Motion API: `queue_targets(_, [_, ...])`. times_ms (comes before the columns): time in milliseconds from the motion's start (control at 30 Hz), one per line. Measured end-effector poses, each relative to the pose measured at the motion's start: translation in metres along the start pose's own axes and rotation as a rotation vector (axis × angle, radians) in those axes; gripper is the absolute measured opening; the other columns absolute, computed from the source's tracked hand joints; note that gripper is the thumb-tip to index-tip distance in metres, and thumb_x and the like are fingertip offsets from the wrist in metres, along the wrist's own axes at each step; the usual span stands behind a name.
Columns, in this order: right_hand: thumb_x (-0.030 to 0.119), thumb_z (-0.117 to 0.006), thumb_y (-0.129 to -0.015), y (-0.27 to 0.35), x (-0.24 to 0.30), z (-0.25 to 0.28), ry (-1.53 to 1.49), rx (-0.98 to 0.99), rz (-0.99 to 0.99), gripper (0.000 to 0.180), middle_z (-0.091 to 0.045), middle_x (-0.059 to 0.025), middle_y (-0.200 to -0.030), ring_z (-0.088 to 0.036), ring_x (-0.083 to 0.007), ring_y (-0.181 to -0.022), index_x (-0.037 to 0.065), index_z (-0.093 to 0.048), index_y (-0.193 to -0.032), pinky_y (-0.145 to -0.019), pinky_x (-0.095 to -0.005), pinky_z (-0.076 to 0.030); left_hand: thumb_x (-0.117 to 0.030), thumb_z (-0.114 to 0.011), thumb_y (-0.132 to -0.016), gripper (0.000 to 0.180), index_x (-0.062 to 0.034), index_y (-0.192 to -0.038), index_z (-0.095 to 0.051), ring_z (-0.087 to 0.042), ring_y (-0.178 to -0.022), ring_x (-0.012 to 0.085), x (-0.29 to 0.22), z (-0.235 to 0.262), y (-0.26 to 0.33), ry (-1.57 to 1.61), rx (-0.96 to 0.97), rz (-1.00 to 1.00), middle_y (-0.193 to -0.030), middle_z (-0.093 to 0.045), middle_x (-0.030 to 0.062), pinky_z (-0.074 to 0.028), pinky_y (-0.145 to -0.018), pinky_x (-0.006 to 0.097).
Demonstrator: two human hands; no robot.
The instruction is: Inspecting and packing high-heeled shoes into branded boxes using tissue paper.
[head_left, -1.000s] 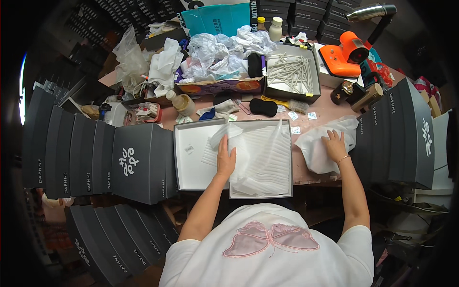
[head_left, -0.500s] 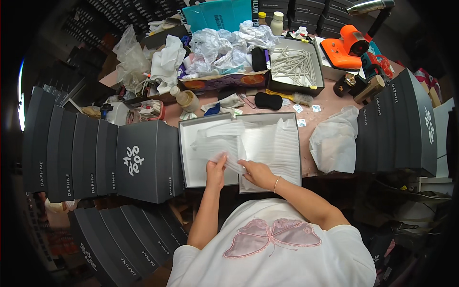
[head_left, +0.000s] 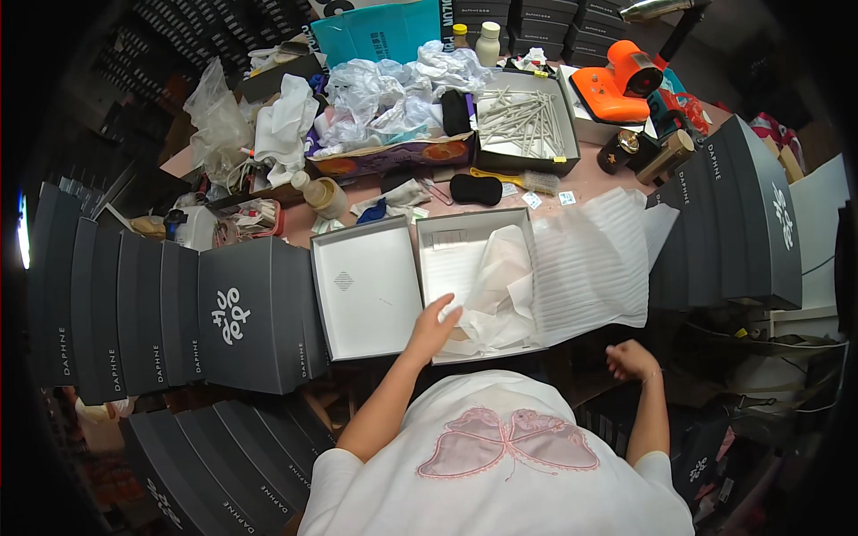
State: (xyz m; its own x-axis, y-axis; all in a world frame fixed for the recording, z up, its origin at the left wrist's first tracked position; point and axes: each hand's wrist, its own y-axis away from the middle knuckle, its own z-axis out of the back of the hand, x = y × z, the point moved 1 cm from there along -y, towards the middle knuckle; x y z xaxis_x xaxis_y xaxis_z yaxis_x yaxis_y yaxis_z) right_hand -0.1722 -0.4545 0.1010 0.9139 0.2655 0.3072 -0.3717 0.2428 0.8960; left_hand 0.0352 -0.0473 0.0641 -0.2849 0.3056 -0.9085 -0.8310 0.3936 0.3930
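An open grey box (head_left: pixel 427 234) lies on the table in front of me, and its lid (head_left: pixel 366 288) lies upturned to the left of it. Thin white tissue paper (head_left: pixel 500 281) is bunched inside the box. A ribbed white foam sheet (head_left: pixel 594 263) drapes over the box's right edge onto the table. My left hand (head_left: pixel 433 326) rests with fingers spread on the tissue at the box's near left corner. My right hand (head_left: pixel 630 357) is curled into a loose fist below the table's edge, to the right, holding nothing that I can see.
Stacks of dark grey boxes (head_left: pixel 161 313) curve around my left and another stack (head_left: pixel 742 219) stands at my right. Behind the box lie a black sponge (head_left: pixel 475 188), a tray of white sticks (head_left: pixel 527 125), crumpled paper (head_left: pixel 384 98), bottles and an orange tool (head_left: pixel 621 85).
My right hand has left the box and dropped down to the right, below the table's edge. The foam sheet now hangs out over the box's right side. My left hand stays on the tissue.
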Motion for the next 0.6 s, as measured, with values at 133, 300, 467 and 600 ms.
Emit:
queue_targets(133, [0.014,-0.058,-0.089,0.084,0.138,-0.072,-0.129,0.112,0.753,0.022,-0.067,-0.0098,-0.076,-0.066,-0.0150,-0.068,-0.005,-0.065,-0.098,-0.059,-0.0271,-0.053,-0.025,-0.061,-0.089,0.042,-0.0009,-0.124,-0.056,-0.046,-0.126,0.0351,0.016,-0.038,0.016,-0.668,0.163,-0.245,-0.134,-0.048,0.0247,-0.035,-0.106,0.039])
queue_targets(300, [0.016,-0.057,-0.081,-0.016,0.228,-0.163,0.944,-0.856,1.516,0.029,-0.060,-0.0114,-0.110,-0.050,-0.0284,-0.118,0.013,-0.061,-0.110,-0.111,-0.0599,-0.018,-0.003,-0.050,-0.090,0.023,-0.0016,-0.109,-0.062,-0.064,-0.093,0.0174,-0.016,-0.024,-0.002,-0.055,-0.130,-0.175,-0.096,-0.066,0.0112,-0.050,-0.085,0.028])
queue_targets(467, [0.018,-0.054,-0.083,-0.077,0.230,-0.166,1.232,-0.379,1.479,0.008,-0.059,-0.0033,-0.088,-0.054,-0.0223,-0.107,0.014,-0.060,-0.084,-0.112,-0.0636,-0.014,-0.011,-0.050,-0.096,0.037,0.0060,-0.130,-0.048,-0.053,-0.112,0.0173,0.006,0.006,-0.003,0.168,-0.215,-0.076,-0.124,-0.056,0.0130,-0.041,-0.098,0.028])
queue_targets(600, [0.015,-0.058,-0.079,0.004,0.232,-0.108,0.984,-0.538,1.735,0.003,-0.060,-0.0006,-0.089,-0.055,-0.0216,-0.108,0.014,-0.059,-0.081,-0.112,-0.0627,-0.014,-0.014,-0.046,-0.098,0.045,0.0076,-0.138,-0.038,-0.048,-0.122,0.0206,0.042,-0.012,-0.008,0.332,-0.096,0.107,-0.129,-0.054,0.0153,-0.038,-0.103,0.031])
